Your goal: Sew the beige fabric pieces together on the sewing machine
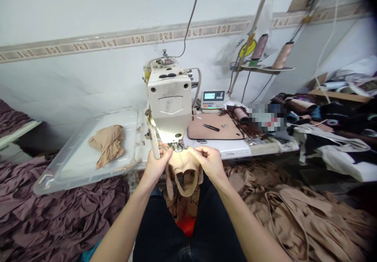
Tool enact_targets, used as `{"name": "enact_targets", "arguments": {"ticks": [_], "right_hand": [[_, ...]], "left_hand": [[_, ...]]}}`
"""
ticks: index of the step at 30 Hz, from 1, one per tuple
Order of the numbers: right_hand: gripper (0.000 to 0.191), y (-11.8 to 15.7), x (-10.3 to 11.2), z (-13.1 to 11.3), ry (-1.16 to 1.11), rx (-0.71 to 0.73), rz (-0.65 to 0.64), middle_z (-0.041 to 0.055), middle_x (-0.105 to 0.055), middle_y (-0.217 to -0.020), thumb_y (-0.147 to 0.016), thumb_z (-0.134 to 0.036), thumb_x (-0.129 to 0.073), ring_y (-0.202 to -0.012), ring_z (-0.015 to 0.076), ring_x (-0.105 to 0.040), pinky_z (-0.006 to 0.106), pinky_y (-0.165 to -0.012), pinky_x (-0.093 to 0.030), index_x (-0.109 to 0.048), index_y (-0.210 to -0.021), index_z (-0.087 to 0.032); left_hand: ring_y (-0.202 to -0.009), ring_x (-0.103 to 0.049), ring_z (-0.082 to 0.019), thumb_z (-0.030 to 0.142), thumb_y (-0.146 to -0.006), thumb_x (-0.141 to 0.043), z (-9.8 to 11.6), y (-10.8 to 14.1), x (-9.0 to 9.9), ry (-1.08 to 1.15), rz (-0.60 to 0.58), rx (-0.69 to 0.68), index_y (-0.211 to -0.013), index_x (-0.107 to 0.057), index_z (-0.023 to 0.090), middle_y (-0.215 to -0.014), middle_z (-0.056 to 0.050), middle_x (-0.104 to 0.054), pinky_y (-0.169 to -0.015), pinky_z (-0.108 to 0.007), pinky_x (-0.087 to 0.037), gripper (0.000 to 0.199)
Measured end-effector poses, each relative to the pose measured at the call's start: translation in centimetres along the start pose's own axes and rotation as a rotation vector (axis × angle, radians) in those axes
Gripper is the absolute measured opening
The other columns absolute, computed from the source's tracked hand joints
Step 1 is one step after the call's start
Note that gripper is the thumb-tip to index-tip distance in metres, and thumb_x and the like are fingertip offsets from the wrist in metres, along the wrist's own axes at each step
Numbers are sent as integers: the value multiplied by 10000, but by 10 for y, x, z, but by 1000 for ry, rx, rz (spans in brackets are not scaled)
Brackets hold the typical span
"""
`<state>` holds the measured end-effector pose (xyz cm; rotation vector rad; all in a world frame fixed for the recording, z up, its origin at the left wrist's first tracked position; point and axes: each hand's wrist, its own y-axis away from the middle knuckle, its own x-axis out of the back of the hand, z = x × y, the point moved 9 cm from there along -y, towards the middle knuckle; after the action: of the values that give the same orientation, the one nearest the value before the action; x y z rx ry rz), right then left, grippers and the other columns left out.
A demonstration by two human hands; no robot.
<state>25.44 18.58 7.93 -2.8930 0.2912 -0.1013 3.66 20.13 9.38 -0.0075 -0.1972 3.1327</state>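
my left hand (159,162) and right hand (210,161) both have fingers (203,150) pinched on the beige cloth (183,161), one at each side, cloth right at the needle end of the sewing machine (169,97), snips (211,127) on brown pad (198,133) to the right, tan bundle (109,144) in plastic tray (77,158) at left

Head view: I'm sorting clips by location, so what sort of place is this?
Probably a sewing workshop: a sewing machine stands in front of the person, thread spools stand upright to its right, and a purple cloth heap and a tan cloth heap lie on either side.
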Motion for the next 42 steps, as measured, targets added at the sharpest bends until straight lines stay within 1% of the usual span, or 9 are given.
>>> {"name": "enact_targets", "arguments": {"ticks": [6,9,15,21,25,30,32,37,42], "right_hand": [[470,32,14,44,30,-4,100,73,-751,-802,-906,-630,-746,-767,237,-672,316,-702,-528,-792,-827,-169],[459,66,22,63,16,-28,191,103,-784,-900,-887,-635,-775,-856,264,-709,336,-751,-564,-806,-886,-177],[460,113,-43,69,-250,-244,-155,98,-800,-814,-828,-590,-867,-737,255,-734,342,-666,-591,-829,-994,-163],[620,100,-77,43,-158,-227,-254,70,-784,-1057,-691,-424,-968,-690,160,-642,246,-576,-527,-765,-1223,-178],[554,100,-78,38,-194,-206,-238,36,-742,-989,-766,-468,-911,-649,134,-578,228,-544,-481,-735,-1208,-184],[479,105,-47,20,-174,-131,-185,-20,-520,-629,-975,-623,-677,-576,139,-459,249,-506,-382,-612,-749,-206],[571,107,-41,10,-69,-97,-334,-34,-419,-594,-995,-596,-648,-569,129,-398,256,-503,-329,-443,-612,-226],[545,135,-52,3,240,-89,-1001,-82,-290,-558,-910,-388,-769,-543,89,-268,267,-520,-209,-401,-557,-196],[477,132,-42,9,328,-131,-1078,-91,-291,-556,-784,-387,-898,-552,84,-274,261,-529,-191,-552,-541,-165]], "left_hand": [[-678,-593,-148,603,-939,-733,-31,28,27,-54,80,-23,-962,-618,190,-739,13,-640,-655,-223,-450,429],[-585,-499,-122,608,-892,-783,-51,39,60,-183,103,-33,-899,-651,177,-638,50,-537,-588,-212,-393,451],[-574,-440,-90,521,-803,-911,-52,39,102,-73,152,-14,-1119,-711,168,-650,90,-452,-587,-179,-369,514],[-860,-699,-204,640,-792,-875,-63,54,76,82,151,118,-1100,-757,178,-912,-44,-735,-747,-239,-549,568],[-789,-705,-200,635,-758,-904,-84,74,61,128,148,195,-1076,-762,190,-927,-54,-774,-702,-252,-562,565],[-656,-613,-150,574,-824,-878,-87,96,40,-2,-106,132,-831,-786,157,-744,-35,-681,-632,-236,-503,427],[-692,-613,-156,528,-834,-883,-79,104,29,-31,-277,99,-783,-784,151,-781,-46,-663,-640,-241,-495,393],[-835,-639,-178,450,-917,-814,-62,110,9,-79,-378,118,-1053,-772,189,-992,-73,-722,-704,-249,-493,298],[-694,-550,-135,452,-837,-885,-85,142,-46,-54,-833,337,-986,-742,157,-816,-18,-672,-641,-240,-431,360]]}}
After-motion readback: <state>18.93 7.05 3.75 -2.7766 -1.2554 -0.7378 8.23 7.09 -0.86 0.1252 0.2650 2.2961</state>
